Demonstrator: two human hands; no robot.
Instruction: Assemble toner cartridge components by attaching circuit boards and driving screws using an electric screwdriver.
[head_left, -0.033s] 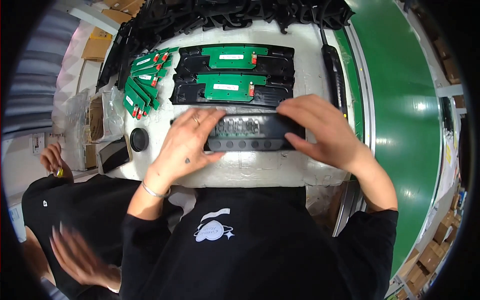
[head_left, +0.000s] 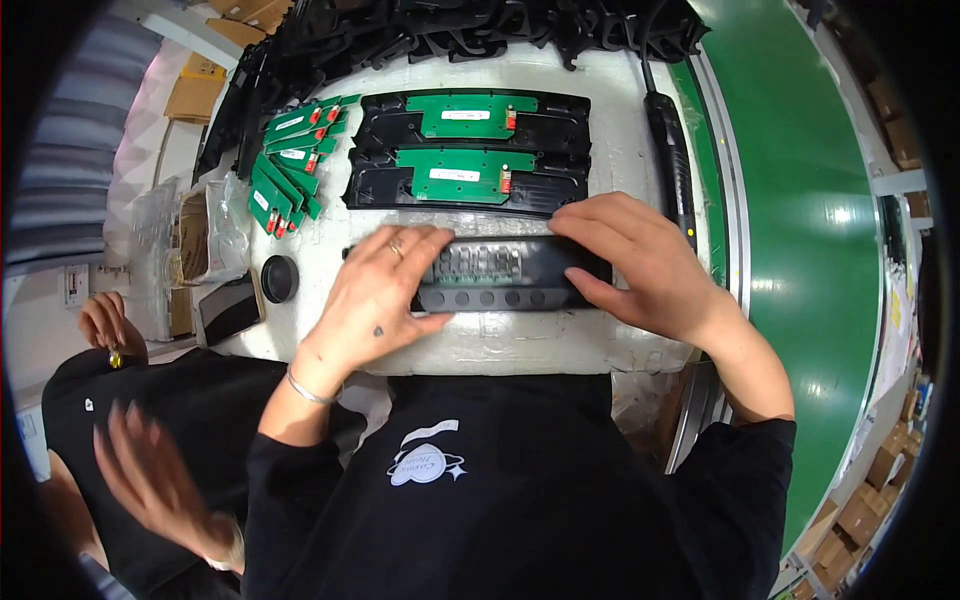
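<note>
A long black display panel [head_left: 548,267] lies face up in front of me, with a clear digit window and a row of round buttons along its near edge. My left hand [head_left: 375,285] grips its left end, the thumb at the near edge and the fingers over the far edge. Around the right end my right hand [head_left: 645,262] is closed the same way. Just beyond are two black housings [head_left: 560,190] lying parallel, each with a green circuit board [head_left: 455,187] on it. The panel's ends are hidden under my hands.
Several loose green boards [head_left: 275,185] with red parts lie piled at left, near a round black cap [head_left: 279,279]. A black electric screwdriver [head_left: 670,160] stands at right. Black plastic parts [head_left: 490,30] heap up behind. A co-worker's hand [head_left: 155,485] is at lower left.
The panel and both my hands have shifted slightly toward me. My grip on it is the same. The co-worker's hands have moved a little.
</note>
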